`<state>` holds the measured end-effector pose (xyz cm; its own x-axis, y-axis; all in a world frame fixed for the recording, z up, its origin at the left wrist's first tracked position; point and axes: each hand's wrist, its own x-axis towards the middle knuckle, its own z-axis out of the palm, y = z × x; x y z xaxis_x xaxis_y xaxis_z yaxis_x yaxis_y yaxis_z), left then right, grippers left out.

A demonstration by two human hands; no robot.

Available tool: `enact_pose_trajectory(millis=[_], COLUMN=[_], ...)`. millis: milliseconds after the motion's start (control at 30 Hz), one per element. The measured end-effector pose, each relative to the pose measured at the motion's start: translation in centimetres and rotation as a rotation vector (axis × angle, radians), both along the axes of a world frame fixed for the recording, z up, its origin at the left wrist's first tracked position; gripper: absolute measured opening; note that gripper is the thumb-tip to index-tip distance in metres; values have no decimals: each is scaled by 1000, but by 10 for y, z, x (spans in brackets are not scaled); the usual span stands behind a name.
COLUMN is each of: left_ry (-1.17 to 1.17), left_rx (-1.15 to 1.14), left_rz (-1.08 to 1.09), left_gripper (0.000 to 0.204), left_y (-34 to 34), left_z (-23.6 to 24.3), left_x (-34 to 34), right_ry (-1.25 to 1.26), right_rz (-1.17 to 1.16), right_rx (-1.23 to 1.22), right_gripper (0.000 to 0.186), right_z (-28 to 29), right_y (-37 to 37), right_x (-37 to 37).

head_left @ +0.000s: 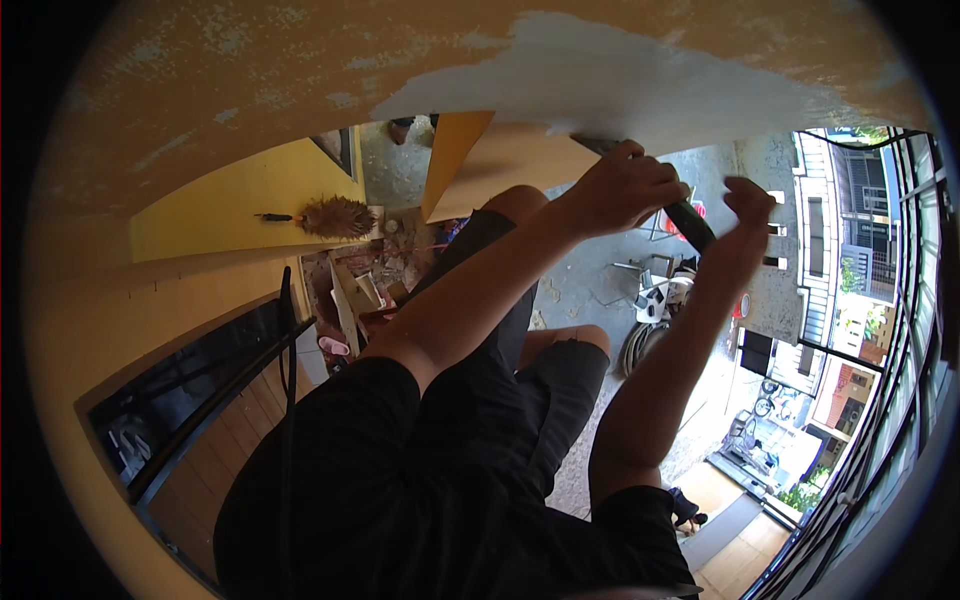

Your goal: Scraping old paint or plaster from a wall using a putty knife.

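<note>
Overhead, a mottled orange-yellow surface [250, 90] carries a smooth whitish patch of what looks like filler [600, 75]. My left hand [628, 190] is closed round a putty knife [692, 226] just under that patch. Part of its dark flat blade shows beyond my knuckles, close to the surface. The dark handle slants down to the right out of my grip. At its lower end is my right hand [745, 225], with fingers bent but apart and not wrapped round the handle. The handle's end meets or passes behind the palm; which one is hidden.
A brown feather duster [338, 218] lies on a yellow ledge [200, 210] at left. Far below on the grey floor [590, 285] stand a white machine and coiled hose [645, 335]. Boards and clutter [360, 290] lie beneath my left arm. Metal bars [915, 300] line the right. Another person [688, 512] is at lower right.
</note>
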<state>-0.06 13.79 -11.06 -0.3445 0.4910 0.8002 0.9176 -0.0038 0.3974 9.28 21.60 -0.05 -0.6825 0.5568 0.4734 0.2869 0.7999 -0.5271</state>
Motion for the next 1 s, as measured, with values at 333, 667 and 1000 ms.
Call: enact_pose_trajectory(millis=[333, 667, 1000], left_ry=[-15, 12, -18], left_rx=[72, -14, 161], left_rz=[-5, -61, 9], left_gripper=[23, 19, 26], left_y=[4, 9, -5], left_z=[0, -16, 24], left_x=[-2, 3, -5], right_ry=[300, 3, 158], right_rz=[-4, -111, 78], right_rx=[-352, -258, -372], right_gripper=[46, 70, 55], right_z=[5, -9, 2], right_y=[17, -17, -9], right_x=[4, -1, 7])
